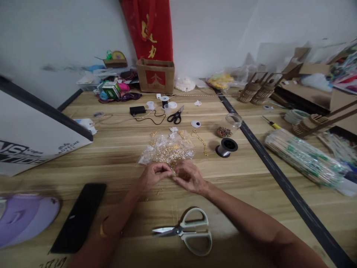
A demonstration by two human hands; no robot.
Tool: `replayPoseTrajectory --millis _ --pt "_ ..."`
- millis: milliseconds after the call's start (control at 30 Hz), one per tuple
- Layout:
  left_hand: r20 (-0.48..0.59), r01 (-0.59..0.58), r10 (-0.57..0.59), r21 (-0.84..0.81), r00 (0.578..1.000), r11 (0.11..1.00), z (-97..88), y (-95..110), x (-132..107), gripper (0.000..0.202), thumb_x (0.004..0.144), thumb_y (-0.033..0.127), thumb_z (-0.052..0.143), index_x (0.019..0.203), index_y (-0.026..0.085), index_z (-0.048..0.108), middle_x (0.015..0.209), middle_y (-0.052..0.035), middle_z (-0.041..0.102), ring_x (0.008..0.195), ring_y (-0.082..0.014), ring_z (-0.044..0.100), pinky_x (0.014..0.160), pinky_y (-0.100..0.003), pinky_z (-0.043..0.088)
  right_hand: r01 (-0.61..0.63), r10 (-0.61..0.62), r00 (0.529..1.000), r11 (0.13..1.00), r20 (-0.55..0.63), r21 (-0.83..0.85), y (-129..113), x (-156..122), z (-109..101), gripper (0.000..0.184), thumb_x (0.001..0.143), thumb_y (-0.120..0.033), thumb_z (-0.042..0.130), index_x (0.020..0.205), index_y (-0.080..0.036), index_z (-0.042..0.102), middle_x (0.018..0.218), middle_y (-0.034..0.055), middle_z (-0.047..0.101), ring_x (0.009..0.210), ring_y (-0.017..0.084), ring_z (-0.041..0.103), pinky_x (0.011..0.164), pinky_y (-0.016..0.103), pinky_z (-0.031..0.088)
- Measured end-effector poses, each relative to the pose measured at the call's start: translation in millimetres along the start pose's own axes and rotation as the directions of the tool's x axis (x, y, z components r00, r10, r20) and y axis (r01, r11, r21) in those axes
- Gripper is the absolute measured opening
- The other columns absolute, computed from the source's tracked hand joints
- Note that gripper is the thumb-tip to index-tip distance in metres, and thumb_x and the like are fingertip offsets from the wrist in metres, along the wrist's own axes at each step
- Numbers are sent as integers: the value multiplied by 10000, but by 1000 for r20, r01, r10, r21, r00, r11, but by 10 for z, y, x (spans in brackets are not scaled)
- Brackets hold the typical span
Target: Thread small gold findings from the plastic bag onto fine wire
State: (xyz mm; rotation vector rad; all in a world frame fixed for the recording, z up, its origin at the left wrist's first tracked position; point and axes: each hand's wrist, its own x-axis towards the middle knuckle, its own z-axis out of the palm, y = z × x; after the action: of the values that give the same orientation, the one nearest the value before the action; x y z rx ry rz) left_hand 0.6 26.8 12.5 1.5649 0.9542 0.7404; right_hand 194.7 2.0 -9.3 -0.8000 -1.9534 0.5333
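Note:
Over the middle of the table, my left hand (153, 176) has its thumb and fingertips pinched together. Facing it, my right hand (193, 179) is closed too, its fingertips almost meeting the left ones. Whatever lies between the fingers is too small to make out. Just beyond both hands is a pile of small gold and silver jewelry findings (173, 150) on clear plastic bags. A few gold bits (160, 191) lie below the left hand. Nearer to me, open scissors with pale handles (178, 231) point left, with a faint fine thread above them.
A spool of fine wire or line (226, 148), a jar of beads (225, 131) and a gold chain (201, 143) lie right of the pile. Black scissors (175, 117) are behind it. A dark phone (79, 217) lies left; bagged sticks (304, 158) lie right.

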Motion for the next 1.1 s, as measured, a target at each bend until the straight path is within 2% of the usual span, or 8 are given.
replayPoseTrajectory --millis 300,600,900,1100 --pt "-10 -6 7 27 1000 1000 -13 -24 14 140 712 262 652 691 124 642 657 -20 648 624 -117 567 611 -212 437 24 -24 1000 999 5 -24 23 0 28 61 861 -244 558 827 -193 560 746 37 605 724 163 546 689 307 430" --pt "-10 -8 9 56 1000 998 4 -54 6 175 724 300 663 707 128 637 677 -22 655 643 -128 578 629 -232 460 -6 9 999 998 48 -61 19 5 16 111 895 -258 507 845 -203 589 737 40 584 709 165 515 673 308 412" --pt "-28 -9 11 83 1000 997 21 -57 12 135 733 260 636 707 127 631 677 -15 642 659 -129 578 652 -234 457 7 -2 998 996 60 -84 -8 22 7 123 903 -237 486 840 -193 581 747 47 589 721 170 517 674 304 396" --pt "-64 -46 58 173 996 984 39 -92 28 99 774 211 588 739 128 629 709 -27 648 675 -138 585 660 -245 463 -32 34 999 993 16 -116 11 11 17 121 907 -231 462 854 -200 566 784 55 604 748 179 517 702 321 405"
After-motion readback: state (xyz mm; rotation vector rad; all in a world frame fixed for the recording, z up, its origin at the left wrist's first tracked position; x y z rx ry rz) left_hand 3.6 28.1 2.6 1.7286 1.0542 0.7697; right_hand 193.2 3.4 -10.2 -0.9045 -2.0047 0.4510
